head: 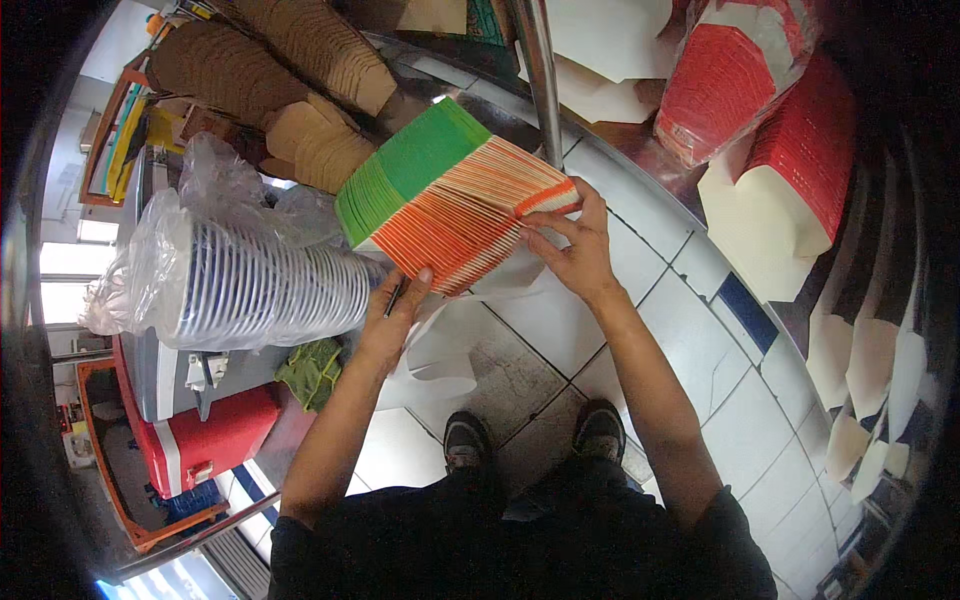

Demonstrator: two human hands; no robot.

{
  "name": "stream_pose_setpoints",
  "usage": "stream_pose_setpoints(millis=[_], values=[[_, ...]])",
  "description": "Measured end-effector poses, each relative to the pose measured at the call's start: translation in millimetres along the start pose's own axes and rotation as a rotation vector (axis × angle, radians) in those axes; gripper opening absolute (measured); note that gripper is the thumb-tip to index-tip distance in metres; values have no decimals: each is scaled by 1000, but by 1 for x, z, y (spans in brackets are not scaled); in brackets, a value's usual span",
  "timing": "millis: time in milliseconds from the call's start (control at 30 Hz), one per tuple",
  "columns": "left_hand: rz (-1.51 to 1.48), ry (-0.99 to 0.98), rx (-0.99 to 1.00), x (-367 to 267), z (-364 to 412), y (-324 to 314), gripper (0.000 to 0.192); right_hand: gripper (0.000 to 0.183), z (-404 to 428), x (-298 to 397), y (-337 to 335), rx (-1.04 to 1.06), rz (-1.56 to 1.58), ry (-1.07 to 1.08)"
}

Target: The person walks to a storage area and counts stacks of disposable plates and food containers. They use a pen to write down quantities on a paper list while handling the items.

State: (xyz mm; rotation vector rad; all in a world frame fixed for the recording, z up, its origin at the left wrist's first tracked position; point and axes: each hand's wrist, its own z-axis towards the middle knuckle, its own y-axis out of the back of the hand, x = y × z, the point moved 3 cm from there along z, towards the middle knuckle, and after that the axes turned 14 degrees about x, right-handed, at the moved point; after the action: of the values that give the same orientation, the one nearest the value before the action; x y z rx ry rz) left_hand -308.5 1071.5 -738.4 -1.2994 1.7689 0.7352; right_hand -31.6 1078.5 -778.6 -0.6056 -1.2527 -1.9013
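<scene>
A stack of green and orange nested paperboard cartons is held up in front of me, tilted, with the pale board edges fanned. My left hand grips its lower left end, thumb on top; a dark pen is tucked between the fingers. At the right end, my right hand has its thumb and fingertips at the orange edges, where the layers part in a narrow gap. The undersides of the stack and several fingers are hidden. Left of my left hand lies a plastic-wrapped column of nested paper buckets.
Brown cartons are stacked at upper left. Red cartons, some in a clear bag, lie at right. A metal post rises beyond the stack. At left are a red cooler box and a green cloth.
</scene>
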Motion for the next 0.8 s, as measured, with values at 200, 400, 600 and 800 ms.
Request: stream_pose_setpoints(millis=[200, 400, 600, 800], values=[[62, 9, 49, -4, 2, -1, 70, 23, 0, -6, -2, 1, 2, -44], [29, -7, 37, -3, 1, -4, 64, 22, -1, -7, 0, -10, -12, -30], [51, -37, 6, 20, 13, 16, 58, 20, 1, -4, -3, -36, -8, -33], [-4, -9, 90, 9, 9, 8, 89, 20, 2, -5, -6, -44, -11, -24]])
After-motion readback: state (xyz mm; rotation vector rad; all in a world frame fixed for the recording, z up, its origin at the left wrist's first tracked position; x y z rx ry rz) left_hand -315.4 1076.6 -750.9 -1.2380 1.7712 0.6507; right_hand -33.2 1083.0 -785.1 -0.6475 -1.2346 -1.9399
